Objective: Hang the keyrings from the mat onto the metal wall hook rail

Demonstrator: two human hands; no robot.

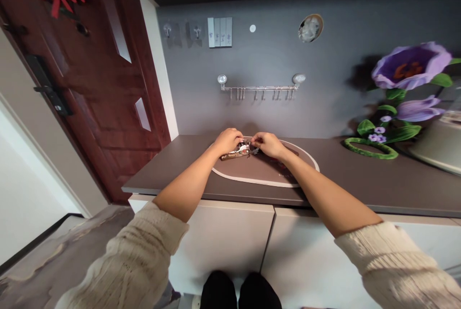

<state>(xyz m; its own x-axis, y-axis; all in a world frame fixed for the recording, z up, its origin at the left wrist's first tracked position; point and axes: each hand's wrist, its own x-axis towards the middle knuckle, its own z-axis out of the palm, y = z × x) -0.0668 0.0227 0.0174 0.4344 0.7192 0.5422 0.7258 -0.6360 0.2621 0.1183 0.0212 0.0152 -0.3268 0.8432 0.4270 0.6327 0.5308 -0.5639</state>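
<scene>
A keychain point(236, 153) with a brown strap, pale lettering and a small white charm lies low over the oval mat. My left hand point(229, 140) is closed on it, fingers bent over its upper side. Just to the right, my right hand point(265, 143) makes a pinch close to the keychain's metal ring point(248, 148). What sits between those fingertips is too small to make out. Both hands are over the brown oval mat point(252, 174) with its pale rim, and a dark reddish print shows on it under my right wrist.
The mat rests on a dark countertop point(345, 184) above white cabinet doors point(223, 237). A hook rail point(259, 89) is fixed to the grey wall behind. Purple artificial flowers point(410, 69) with a green ring base point(370, 153) stand right; a red-brown door point(104, 83) is left.
</scene>
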